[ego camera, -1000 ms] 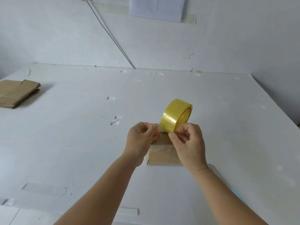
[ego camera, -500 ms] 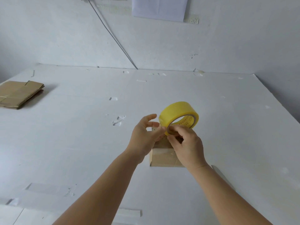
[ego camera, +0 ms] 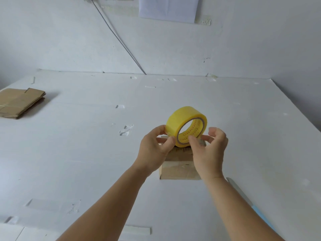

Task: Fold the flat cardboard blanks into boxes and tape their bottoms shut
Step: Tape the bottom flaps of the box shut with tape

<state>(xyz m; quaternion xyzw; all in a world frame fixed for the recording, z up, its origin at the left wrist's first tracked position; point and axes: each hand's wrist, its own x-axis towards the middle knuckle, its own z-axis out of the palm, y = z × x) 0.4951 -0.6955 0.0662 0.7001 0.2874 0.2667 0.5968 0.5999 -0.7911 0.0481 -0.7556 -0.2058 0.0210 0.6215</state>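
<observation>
a: position of the tape roll (ego camera: 186, 126)?
b: yellow roll, held up above the small cardboard box (ego camera: 179, 168), core opening turned toward the camera. the left hand (ego camera: 154, 150) grips its left rim, fingers (ego camera: 169, 142) curled round the outer face. the right hand (ego camera: 209, 152) pinches the lower right rim between thumb and forefinger; its other fingers are lifted and loosely bent.

a: the box?
b: it stands on the white surface (ego camera: 243, 136) just below the hands, near the middle, flaps closed, a pale strip of tape across its top face. its far edge is hidden behind the roll.

a: edges and room?
b: the back edge of the surface meets the wall; the right edge slopes away at far right. wide bare stretches lie left and right of the box. the stack of flat blanks (ego camera: 19, 103) lies well apart at the far left edge. a loose strip of tape (ego camera: 137, 230) lies at the near edge, and a blue-edged strip (ego camera: 251, 204) lies beside the right forearm.

a: any writing?
b: red print runs round the inside of the roll's core, too small to read. a sheet of paper (ego camera: 168, 8) hangs on the wall, no legible text.
</observation>
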